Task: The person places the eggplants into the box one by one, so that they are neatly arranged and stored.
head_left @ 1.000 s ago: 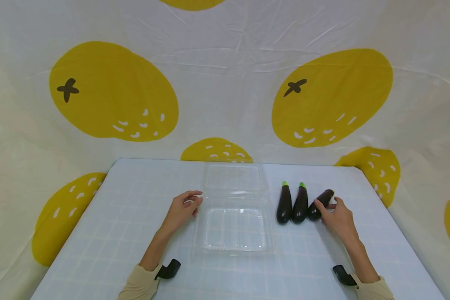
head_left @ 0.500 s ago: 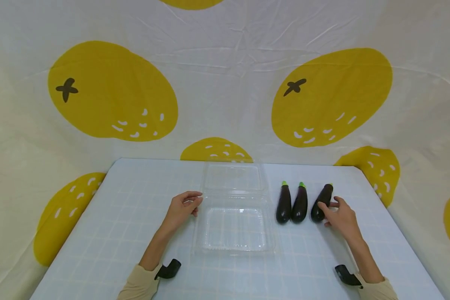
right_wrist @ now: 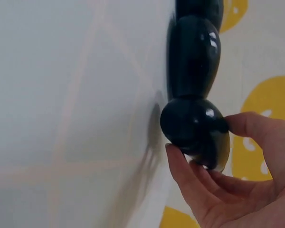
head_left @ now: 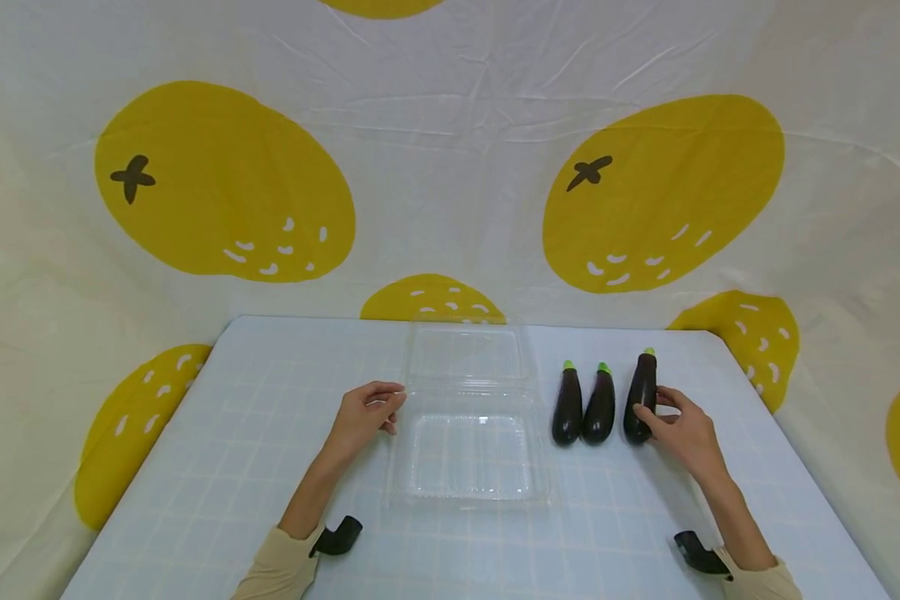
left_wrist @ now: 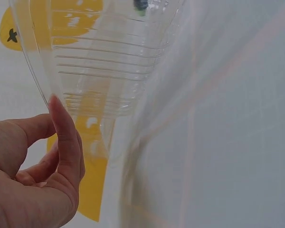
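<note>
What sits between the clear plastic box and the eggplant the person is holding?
In the head view, two more eggplants lie side by side between the clear box and the held eggplant in the right hand.

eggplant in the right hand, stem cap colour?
Bright green cap on the dark purple eggplant the right hand grips; clearest in the head view.

The head view looks forward and down over the clear plastic clamshell box (head_left: 468,433). The left wrist view sits close against that box (left_wrist: 99,57). The right wrist view looks from its right, closely, at dark purple aubergines (right_wrist: 195,61), which the head view (head_left: 598,405) shares.
</note>
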A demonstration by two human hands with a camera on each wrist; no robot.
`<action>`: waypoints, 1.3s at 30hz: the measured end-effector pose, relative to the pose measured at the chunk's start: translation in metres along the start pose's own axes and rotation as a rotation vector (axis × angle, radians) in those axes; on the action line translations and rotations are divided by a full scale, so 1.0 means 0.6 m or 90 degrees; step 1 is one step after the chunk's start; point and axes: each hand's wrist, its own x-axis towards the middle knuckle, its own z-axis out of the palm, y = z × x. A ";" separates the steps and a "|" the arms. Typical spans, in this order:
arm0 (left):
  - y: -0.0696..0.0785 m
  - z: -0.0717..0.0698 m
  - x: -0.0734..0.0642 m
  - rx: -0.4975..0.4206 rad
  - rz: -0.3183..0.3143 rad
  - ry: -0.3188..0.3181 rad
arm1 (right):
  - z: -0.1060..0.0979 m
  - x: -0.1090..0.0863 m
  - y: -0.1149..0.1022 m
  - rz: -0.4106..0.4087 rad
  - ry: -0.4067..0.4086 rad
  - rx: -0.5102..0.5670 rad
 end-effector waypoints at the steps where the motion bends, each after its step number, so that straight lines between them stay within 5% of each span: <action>1: 0.001 0.000 0.000 -0.001 0.000 0.001 | -0.002 -0.001 -0.003 -0.004 0.000 -0.001; 17: 0.002 -0.004 -0.005 -0.019 -0.005 -0.005 | -0.017 -0.026 -0.047 -0.086 0.003 -0.002; 39: 0.002 0.001 -0.004 -0.017 -0.007 -0.009 | 0.003 -0.053 -0.111 -0.180 -0.011 0.034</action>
